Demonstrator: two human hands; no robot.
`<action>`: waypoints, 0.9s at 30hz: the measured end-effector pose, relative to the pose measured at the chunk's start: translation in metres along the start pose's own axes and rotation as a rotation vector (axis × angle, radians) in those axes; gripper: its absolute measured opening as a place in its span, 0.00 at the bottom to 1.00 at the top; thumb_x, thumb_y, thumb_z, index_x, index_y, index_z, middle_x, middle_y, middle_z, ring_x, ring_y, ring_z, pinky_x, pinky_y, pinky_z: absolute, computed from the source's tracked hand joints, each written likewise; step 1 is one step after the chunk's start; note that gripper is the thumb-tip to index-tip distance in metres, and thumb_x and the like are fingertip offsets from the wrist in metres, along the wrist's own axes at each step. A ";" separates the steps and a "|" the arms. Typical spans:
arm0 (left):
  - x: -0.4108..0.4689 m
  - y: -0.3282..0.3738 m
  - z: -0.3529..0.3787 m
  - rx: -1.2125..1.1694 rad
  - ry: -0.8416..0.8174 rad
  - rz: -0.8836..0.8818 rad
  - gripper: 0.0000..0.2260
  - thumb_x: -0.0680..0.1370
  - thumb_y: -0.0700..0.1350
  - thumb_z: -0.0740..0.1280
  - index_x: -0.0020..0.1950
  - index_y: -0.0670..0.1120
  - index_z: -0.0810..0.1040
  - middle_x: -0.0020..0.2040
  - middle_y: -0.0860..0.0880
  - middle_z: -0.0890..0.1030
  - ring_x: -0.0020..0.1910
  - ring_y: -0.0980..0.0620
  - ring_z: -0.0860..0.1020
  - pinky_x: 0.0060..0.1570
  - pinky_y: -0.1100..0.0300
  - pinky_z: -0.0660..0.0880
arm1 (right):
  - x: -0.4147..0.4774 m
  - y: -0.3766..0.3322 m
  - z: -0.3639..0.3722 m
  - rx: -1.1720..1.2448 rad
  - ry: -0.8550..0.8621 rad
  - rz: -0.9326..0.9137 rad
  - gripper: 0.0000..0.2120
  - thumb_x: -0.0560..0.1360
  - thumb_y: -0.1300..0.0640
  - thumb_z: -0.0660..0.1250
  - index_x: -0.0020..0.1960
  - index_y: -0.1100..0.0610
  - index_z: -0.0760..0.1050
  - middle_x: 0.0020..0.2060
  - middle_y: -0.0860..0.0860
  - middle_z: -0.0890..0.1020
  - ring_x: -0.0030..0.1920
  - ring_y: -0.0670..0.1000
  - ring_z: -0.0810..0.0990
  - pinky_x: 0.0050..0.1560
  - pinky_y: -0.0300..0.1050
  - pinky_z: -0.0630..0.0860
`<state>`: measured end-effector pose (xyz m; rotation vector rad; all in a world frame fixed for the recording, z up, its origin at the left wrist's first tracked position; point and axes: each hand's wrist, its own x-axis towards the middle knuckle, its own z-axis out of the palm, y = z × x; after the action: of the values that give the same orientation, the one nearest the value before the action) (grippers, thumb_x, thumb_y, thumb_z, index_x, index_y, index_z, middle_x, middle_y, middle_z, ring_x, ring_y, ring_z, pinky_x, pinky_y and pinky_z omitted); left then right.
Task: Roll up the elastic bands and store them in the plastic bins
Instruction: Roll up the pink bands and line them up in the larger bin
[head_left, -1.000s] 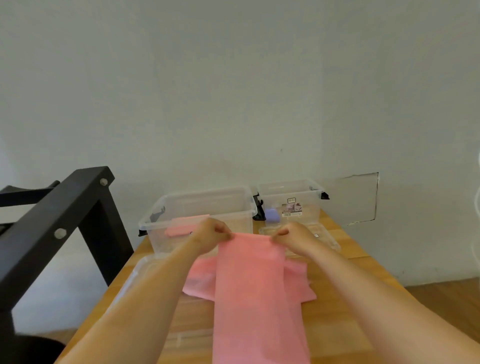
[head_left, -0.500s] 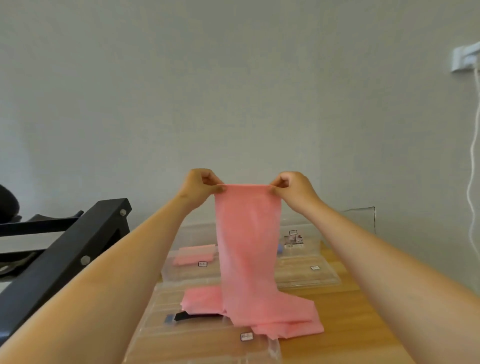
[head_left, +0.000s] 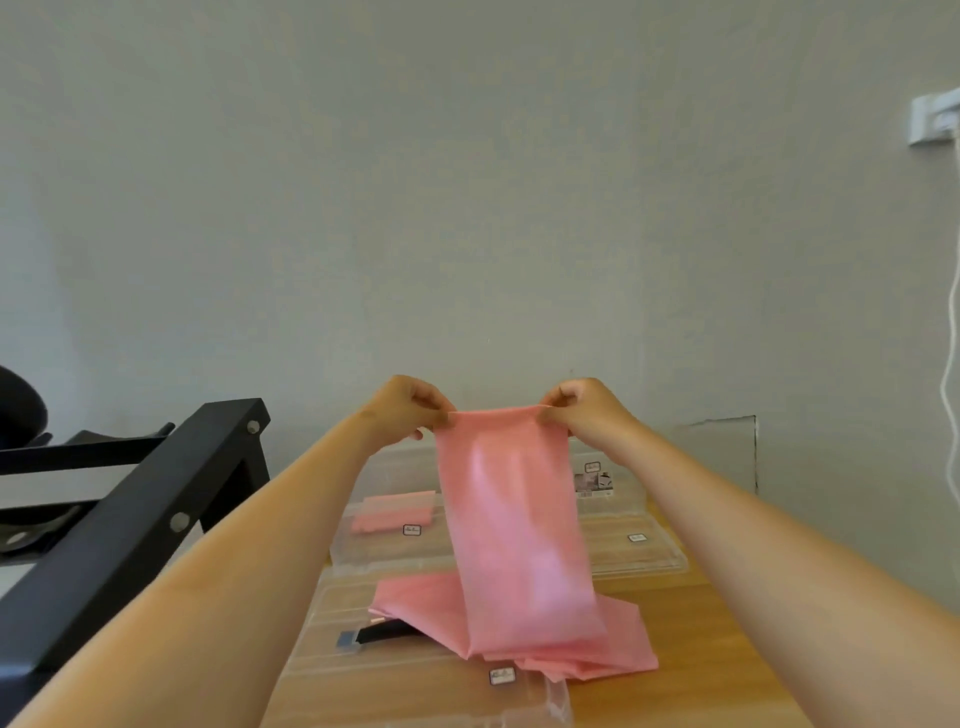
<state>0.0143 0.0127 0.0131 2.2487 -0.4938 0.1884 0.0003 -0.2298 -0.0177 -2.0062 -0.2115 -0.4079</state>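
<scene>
**A:** Where are the hands?

**B:** Both are raised over the far half of the light wooden table (head_left: 701, 649). The left hand (head_left: 410, 408) and the right hand (head_left: 587, 410) each pinch one top corner of a long pink elastic band (head_left: 511, 519). The fingers are curled in and the upper edge is drawn straight between them.

**A:** And the rest of that band?

**B:** It hangs as a flat sheet between the forearms. Its lower end lies in loose folds on the table, partly across a clear plastic lid (head_left: 332, 644) on the near left.

**A:** The bins?

**B:** Two stand at the far edge, by the grey wall. The left clear plastic bin (head_left: 384, 551) holds a second pink band (head_left: 395, 512) in a compact bundle; whether it is rolled or folded, I cannot tell. The right clear plastic bin (head_left: 618, 499) has a printed label on its front. The hanging sheet and the right wrist cover part of it, so its contents are unclear. Another clear flat lid (head_left: 639, 551) lies just in front of it.

**A:** Anything else on the table?

**B:** A small black strap with a grey end (head_left: 374, 634) rests on the near lid, its right end tucked under the pink folds.

**A:** And around it?

**B:** A black metal frame with round bolts (head_left: 156, 514) slants along the left side. High on the right wall sits a white socket (head_left: 932, 119), with a white cable (head_left: 953, 364) hanging below it.
</scene>
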 end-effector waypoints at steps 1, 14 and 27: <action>0.002 0.000 0.002 -0.018 0.046 0.022 0.07 0.75 0.37 0.70 0.40 0.47 0.81 0.39 0.50 0.82 0.39 0.55 0.78 0.39 0.64 0.73 | 0.001 0.001 0.001 0.026 0.026 -0.019 0.08 0.73 0.64 0.69 0.37 0.54 0.78 0.35 0.51 0.80 0.40 0.50 0.77 0.43 0.44 0.74; -0.010 -0.009 0.008 -0.022 -0.249 -0.166 0.06 0.77 0.37 0.69 0.42 0.46 0.81 0.35 0.50 0.80 0.31 0.56 0.77 0.36 0.65 0.76 | -0.019 0.015 -0.007 -0.059 -0.275 0.196 0.07 0.76 0.62 0.68 0.39 0.55 0.75 0.31 0.49 0.75 0.23 0.43 0.72 0.23 0.34 0.67; 0.018 0.043 -0.030 -0.021 0.344 0.184 0.10 0.77 0.37 0.69 0.38 0.48 0.76 0.41 0.42 0.82 0.42 0.44 0.81 0.44 0.51 0.78 | 0.014 -0.052 -0.010 -0.083 0.317 -0.356 0.05 0.77 0.61 0.64 0.43 0.56 0.73 0.37 0.45 0.77 0.39 0.38 0.74 0.35 0.26 0.67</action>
<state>0.0140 0.0042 0.0681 2.0905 -0.5113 0.6493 -0.0057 -0.2158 0.0352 -1.9531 -0.3585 -0.9656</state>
